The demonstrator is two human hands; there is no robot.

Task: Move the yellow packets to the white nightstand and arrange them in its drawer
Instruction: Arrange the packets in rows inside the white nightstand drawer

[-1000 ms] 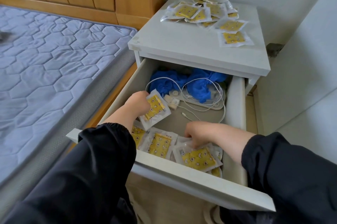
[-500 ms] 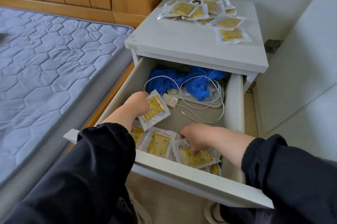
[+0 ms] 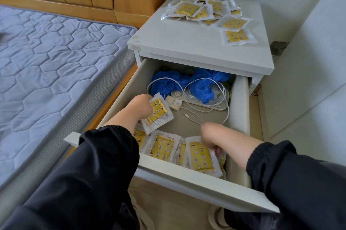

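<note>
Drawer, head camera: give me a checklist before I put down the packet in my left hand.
1. Drawer open: ok.
2. Left hand grips held packet: ok.
3. Bare floor behind front row: ok.
4. White cable clear of that spot: not ok, plug lies there.
5. Right hand free: not ok, grips front-right packet.
6. Nightstand top emptied: not ok, pile there.

L grip (image 3: 139, 107) curled, clamped; R grip (image 3: 211, 136) knuckles up, fingers pinching; both extended fwd.
</note>
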